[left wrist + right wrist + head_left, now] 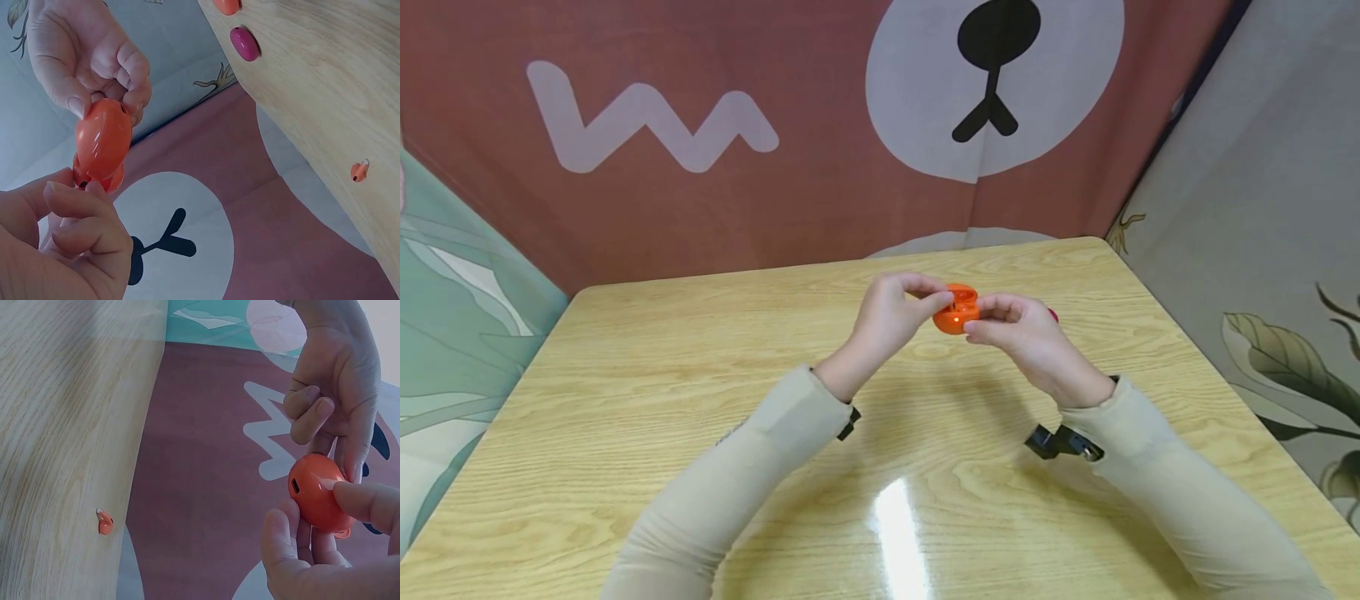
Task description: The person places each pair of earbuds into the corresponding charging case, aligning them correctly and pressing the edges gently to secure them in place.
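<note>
An orange earbud case [956,323] is held up over the table with its lid raised. My right hand [1033,337] grips the case from the right, thumb on the near side and fingers behind. My left hand [891,312] reaches the opening from the left, thumb and forefinger pinching a small orange earbud with a dark spot [82,185] at the case's mouth. The fingertips hide most of that earbud. In the right wrist view the case's rounded underside [315,494] shows a dark port slot. Another orange earbud [105,522] lies on the table.
A pink oval case [244,44] lies on the wooden table [662,375], mostly behind my right hand in the head view. Near it is another orange object [227,5], cut off by the frame. Patterned cloths [700,217] hang behind and beside the table.
</note>
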The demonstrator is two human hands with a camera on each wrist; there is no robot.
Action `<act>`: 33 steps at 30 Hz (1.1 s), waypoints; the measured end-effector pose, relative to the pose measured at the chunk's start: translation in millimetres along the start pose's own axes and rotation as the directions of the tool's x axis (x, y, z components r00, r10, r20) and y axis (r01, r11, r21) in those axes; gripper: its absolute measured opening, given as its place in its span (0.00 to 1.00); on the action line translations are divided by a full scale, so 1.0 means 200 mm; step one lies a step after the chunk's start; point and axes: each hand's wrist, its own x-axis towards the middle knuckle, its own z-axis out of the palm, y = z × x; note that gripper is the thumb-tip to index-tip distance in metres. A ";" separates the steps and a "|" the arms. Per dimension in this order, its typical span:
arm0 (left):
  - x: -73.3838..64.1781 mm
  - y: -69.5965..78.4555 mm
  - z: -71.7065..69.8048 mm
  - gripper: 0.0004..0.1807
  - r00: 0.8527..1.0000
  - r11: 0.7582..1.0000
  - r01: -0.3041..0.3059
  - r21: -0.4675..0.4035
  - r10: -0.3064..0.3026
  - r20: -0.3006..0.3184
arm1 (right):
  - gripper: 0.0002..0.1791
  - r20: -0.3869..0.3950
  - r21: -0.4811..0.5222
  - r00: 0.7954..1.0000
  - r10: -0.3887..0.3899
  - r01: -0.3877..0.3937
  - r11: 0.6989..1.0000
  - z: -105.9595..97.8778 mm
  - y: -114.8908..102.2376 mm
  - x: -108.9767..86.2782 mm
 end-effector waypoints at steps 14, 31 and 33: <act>-0.01 0.04 0.05 0.10 0.998 0.949 0.032 0.313 -0.015 -0.058 | 0.11 0.003 -0.030 1.000 0.007 -0.007 1.000 0.00 0.01 0.01; -0.03 0.00 -0.01 0.11 0.996 0.933 -0.093 0.347 0.081 0.049 | 0.14 -0.011 -0.014 1.000 -0.007 0.007 1.000 0.00 0.01 0.02; -0.03 -0.01 -0.02 0.11 0.995 0.943 -0.094 0.319 0.085 0.041 | 0.14 -0.015 -0.010 1.000 -0.007 0.007 1.000 0.00 0.01 0.02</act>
